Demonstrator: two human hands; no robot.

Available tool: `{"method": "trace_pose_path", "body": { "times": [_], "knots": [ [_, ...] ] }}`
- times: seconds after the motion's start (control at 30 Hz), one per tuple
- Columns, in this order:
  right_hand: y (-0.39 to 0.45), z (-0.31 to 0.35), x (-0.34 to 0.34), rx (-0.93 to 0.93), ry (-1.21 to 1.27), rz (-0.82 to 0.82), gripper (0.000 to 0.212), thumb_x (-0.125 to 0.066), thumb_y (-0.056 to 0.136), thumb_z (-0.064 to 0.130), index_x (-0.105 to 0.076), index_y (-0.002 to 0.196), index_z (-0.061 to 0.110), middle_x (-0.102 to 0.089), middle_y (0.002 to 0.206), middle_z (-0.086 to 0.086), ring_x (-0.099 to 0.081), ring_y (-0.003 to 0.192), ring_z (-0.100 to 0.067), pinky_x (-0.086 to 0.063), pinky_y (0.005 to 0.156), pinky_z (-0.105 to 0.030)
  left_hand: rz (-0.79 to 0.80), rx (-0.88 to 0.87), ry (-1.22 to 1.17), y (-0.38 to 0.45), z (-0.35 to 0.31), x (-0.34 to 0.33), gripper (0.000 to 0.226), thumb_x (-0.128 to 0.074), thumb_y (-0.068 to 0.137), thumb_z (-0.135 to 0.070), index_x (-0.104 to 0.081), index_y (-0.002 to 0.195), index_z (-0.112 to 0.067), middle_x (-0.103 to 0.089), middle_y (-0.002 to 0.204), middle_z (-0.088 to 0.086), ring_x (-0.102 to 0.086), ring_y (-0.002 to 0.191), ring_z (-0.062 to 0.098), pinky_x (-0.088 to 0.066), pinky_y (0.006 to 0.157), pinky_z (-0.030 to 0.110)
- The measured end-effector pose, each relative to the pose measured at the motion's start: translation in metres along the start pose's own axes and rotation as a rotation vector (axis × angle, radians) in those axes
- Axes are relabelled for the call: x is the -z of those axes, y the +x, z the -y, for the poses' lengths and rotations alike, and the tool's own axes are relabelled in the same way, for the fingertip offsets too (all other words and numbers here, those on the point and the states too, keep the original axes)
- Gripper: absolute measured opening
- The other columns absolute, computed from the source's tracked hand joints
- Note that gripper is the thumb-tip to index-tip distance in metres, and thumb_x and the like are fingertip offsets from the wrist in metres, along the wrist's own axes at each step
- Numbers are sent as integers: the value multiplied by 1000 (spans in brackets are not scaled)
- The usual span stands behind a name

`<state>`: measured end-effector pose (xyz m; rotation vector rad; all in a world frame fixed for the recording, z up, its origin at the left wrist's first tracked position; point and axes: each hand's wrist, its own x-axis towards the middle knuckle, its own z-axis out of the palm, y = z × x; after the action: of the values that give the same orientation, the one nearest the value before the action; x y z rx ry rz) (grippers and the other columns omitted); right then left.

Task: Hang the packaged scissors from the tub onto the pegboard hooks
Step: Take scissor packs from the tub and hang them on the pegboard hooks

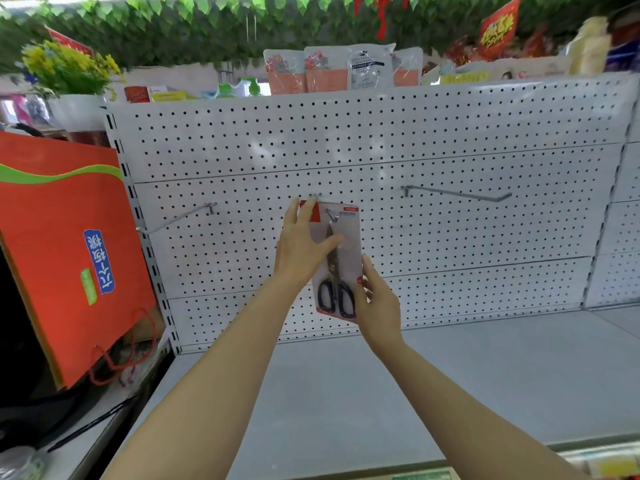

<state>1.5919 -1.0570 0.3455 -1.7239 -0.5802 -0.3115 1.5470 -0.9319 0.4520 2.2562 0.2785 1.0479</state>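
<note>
A packaged pair of scissors [341, 268] with black handles, on a red and white card, hangs upright against the white pegboard [381, 133]. The middle hook [331, 215] pokes through the card's top hole. My left hand [301, 247] grips the card's upper left part, thumb across its front. My right hand [375, 299] pinches the card's lower right edge beside the handles. The tub is out of view.
Two bare hooks stick out of the pegboard: a left hook [176, 220] and a right hook [457, 194]. A grey shelf [450, 375] lies below. Orange paper bags [62, 254] lean at the left. Packaged goods [343, 69] stand on top of the board.
</note>
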Motion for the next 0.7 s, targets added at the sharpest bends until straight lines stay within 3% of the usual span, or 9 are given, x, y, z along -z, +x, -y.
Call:
{"method": "trace_pose_path", "body": {
  "times": [0.1, 0.23, 0.37, 0.43, 0.5, 0.6, 0.7],
  "knots": [
    [1, 1, 1, 17, -76, 16, 49, -39, 100, 25, -32, 146, 40, -61, 126, 9, -57, 110, -9, -51, 89, -32, 1, -21, -25, -1, 1, 0, 84, -78, 79, -37, -32, 148, -32, -17, 158, -6, -43, 131, 17, -46, 99, 36],
    [1, -1, 6, -1, -104, 14, 51, -40, 100, 21, -31, 148, 33, -54, 137, 6, -53, 120, -12, -46, 92, -29, -1, -60, -6, -3, 6, 1, 83, -78, 78, -34, -31, 147, -36, -19, 153, -8, -53, 118, 24, -51, 93, 41],
    [-4, -6, 15, -17, -163, 8, 53, -43, 100, 23, -27, 150, 30, -43, 147, 5, -44, 131, -15, -42, 103, -38, -16, -65, -21, -3, 15, 0, 89, -79, 77, -37, -27, 150, -36, -14, 157, -4, -38, 133, 18, -45, 102, 39],
    [-8, -8, 22, 9, -224, -1, 54, -43, 100, 22, -26, 151, 28, -40, 150, 5, -41, 134, -14, -39, 105, -34, -25, -56, -55, -6, 17, 0, 94, -79, 75, -41, -24, 152, -33, -14, 157, -2, -35, 127, 8, -40, 99, 29],
    [-12, -11, 34, 38, -324, -15, 54, -43, 100, 21, -26, 151, 26, -36, 153, 5, -35, 138, -15, -34, 107, -33, -54, -44, -44, -14, 20, -2, 100, -79, 74, -46, -19, 153, -31, -14, 158, -3, -30, 135, 10, -35, 101, 29],
    [-21, -22, 60, 106, -511, -43, 54, -48, 98, 20, -31, 149, 20, -37, 152, 1, -36, 137, -19, -32, 108, -33, -91, -38, 136, -41, 28, -11, 104, -74, 76, -52, -10, 154, -24, -13, 160, 1, -16, 146, 21, -25, 114, 42],
    [-30, -39, 92, 173, -654, -52, 56, -58, 94, 24, -39, 145, 12, -44, 147, -5, -43, 133, -25, -32, 108, -38, -118, -184, 374, -78, 30, -22, 95, -66, 79, -59, -24, 150, -13, -26, 155, 7, -25, 141, 27, -25, 114, 43]
  ]
}}
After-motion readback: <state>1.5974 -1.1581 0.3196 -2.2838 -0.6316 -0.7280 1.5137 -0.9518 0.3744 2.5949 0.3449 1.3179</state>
